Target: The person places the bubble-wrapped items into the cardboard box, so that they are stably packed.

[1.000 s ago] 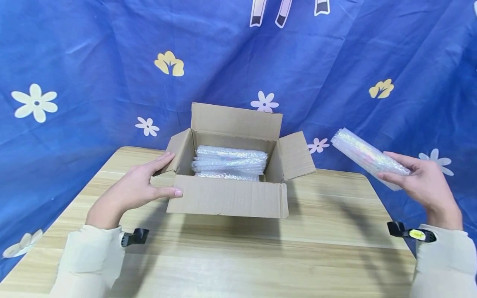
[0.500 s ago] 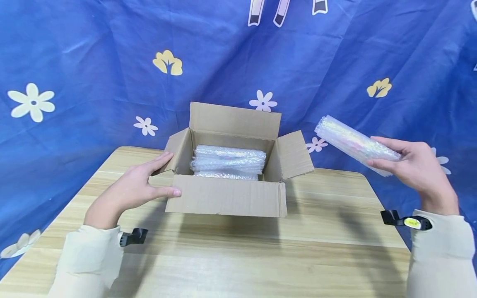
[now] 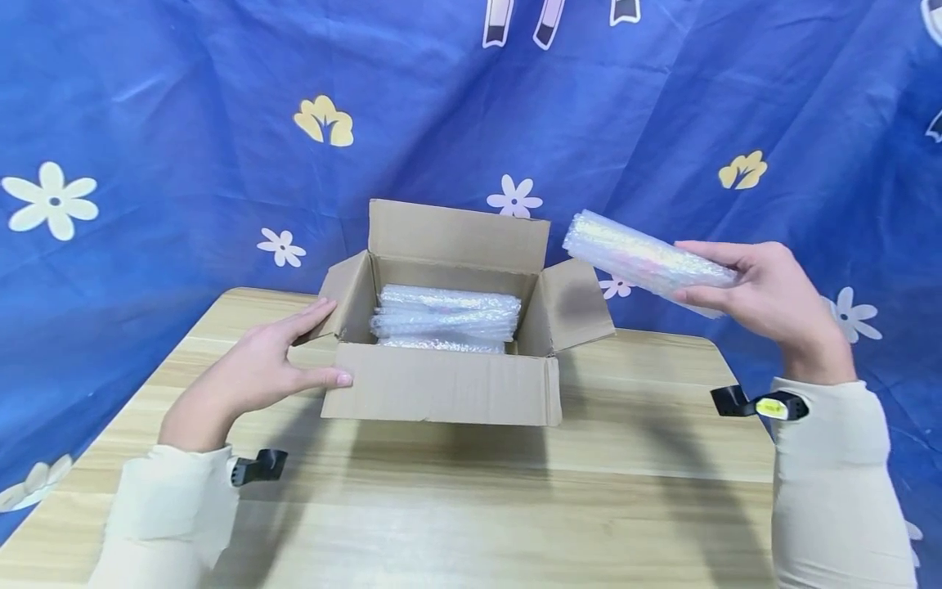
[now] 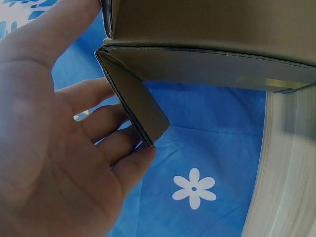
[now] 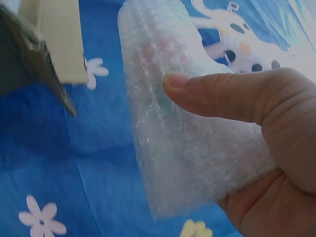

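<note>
An open cardboard box [image 3: 441, 386] stands on the table with its flaps spread. My left hand [image 3: 253, 368] holds its left front corner, thumb on the front flap and fingers behind the left flap [image 4: 133, 98]. Several bubble-wrapped packages [image 3: 445, 319] lie side by side inside. To the right of the box, my right hand [image 3: 776, 290] grips another bubble-wrapped package [image 3: 636, 255] by its right end, thumb on the near face. Tilted, its free end hangs above the right flap [image 3: 581, 315]. Faint pink shows through the wrap [image 5: 153, 128]; the contents are blurred.
The wooden table [image 3: 412, 523] has rounded far corners. Right behind it hangs a blue cloth [image 3: 441, 106] printed with flowers. The box's back flap [image 3: 456, 237] stands up in front of the cloth.
My right hand has carried the bubble-wrapped package left and slightly up, closer to the box. The left hand keeps its hold on the corner, and the packages inside look the same.
</note>
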The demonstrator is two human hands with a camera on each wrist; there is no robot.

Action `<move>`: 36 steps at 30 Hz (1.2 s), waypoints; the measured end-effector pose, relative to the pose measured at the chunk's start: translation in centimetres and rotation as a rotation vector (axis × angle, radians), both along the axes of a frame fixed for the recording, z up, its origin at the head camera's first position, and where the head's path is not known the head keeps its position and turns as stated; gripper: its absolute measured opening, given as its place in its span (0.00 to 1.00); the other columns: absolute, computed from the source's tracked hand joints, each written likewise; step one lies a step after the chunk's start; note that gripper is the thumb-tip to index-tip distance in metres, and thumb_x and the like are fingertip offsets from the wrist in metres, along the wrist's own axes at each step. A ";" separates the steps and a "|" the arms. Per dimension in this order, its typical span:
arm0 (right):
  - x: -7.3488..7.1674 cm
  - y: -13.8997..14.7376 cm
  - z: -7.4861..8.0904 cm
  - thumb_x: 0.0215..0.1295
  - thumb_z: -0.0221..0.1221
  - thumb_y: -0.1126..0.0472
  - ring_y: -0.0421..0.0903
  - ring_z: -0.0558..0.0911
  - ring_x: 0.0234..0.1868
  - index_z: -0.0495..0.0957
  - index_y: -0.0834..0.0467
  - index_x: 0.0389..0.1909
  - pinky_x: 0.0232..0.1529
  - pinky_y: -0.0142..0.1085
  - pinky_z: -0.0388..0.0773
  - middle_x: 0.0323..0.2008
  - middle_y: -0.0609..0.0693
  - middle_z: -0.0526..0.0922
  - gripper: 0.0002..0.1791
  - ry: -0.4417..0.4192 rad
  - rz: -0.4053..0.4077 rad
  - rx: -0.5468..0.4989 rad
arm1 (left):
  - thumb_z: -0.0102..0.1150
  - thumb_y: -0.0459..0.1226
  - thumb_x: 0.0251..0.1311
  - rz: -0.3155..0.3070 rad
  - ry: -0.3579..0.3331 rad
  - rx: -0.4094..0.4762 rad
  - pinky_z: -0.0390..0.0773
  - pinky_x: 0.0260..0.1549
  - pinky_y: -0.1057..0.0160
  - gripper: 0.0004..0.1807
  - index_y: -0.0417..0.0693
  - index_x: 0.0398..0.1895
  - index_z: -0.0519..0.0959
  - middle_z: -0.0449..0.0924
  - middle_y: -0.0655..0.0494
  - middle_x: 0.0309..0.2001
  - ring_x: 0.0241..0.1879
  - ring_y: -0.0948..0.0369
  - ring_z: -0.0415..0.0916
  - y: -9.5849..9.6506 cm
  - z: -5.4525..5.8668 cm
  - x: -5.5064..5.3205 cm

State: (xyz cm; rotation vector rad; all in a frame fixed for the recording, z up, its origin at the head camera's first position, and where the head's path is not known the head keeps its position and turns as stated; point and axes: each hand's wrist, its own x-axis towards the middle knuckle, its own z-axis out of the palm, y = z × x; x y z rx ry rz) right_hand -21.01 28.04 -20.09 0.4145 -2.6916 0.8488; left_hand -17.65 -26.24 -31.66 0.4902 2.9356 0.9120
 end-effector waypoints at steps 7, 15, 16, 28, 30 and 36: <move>-1.1 -3.0 0.9 0.52 0.77 0.59 0.45 0.82 0.34 0.84 0.50 0.58 0.27 0.30 0.79 0.44 0.55 0.87 0.29 -0.040 0.096 0.001 | 0.71 0.64 0.49 0.001 0.000 0.003 0.55 0.65 0.32 0.61 0.49 0.80 0.52 0.46 0.43 0.78 0.73 0.37 0.48 0.0 0.1 0.2; -2.6 -6.3 1.5 0.55 0.75 0.58 0.47 0.80 0.32 0.84 0.49 0.57 0.20 0.34 0.74 0.42 0.51 0.87 0.26 -0.070 0.219 0.065 | 0.71 0.63 0.50 -0.003 -0.002 0.013 0.55 0.65 0.32 0.61 0.47 0.80 0.52 0.47 0.41 0.78 0.73 0.37 0.48 -0.2 0.0 0.2; -2.9 -6.7 1.5 0.54 0.75 0.58 0.47 0.80 0.33 0.84 0.49 0.57 0.21 0.34 0.74 0.42 0.51 0.87 0.26 -0.077 0.234 0.069 | 0.71 0.63 0.50 -0.004 0.000 0.013 0.55 0.65 0.33 0.61 0.47 0.80 0.52 0.47 0.41 0.78 0.73 0.37 0.49 -0.2 0.0 0.2; -5.5 -10.8 1.2 0.53 0.75 0.63 0.46 0.81 0.32 0.83 0.57 0.58 0.28 0.34 0.78 0.38 0.50 0.87 0.28 -0.156 0.387 0.141 | 0.71 0.63 0.50 -0.010 0.000 0.016 0.55 0.65 0.33 0.60 0.48 0.80 0.52 0.48 0.41 0.78 0.73 0.38 0.49 0.0 0.1 0.1; -5.9 -11.6 1.2 0.53 0.75 0.63 0.46 0.82 0.33 0.83 0.57 0.57 0.31 0.35 0.80 0.39 0.51 0.87 0.28 -0.176 0.415 0.146 | 0.71 0.63 0.50 -0.009 -0.003 0.020 0.55 0.65 0.33 0.60 0.48 0.80 0.52 0.48 0.41 0.78 0.73 0.38 0.49 0.0 0.1 0.1; -7.3 -14.0 0.8 0.51 0.76 0.63 0.44 0.81 0.35 0.85 0.55 0.55 0.35 0.35 0.78 0.41 0.48 0.87 0.26 -0.234 0.503 0.156 | 0.72 0.62 0.50 -0.011 0.001 0.031 0.55 0.65 0.33 0.60 0.47 0.80 0.52 0.48 0.41 0.78 0.73 0.38 0.49 0.0 0.0 0.0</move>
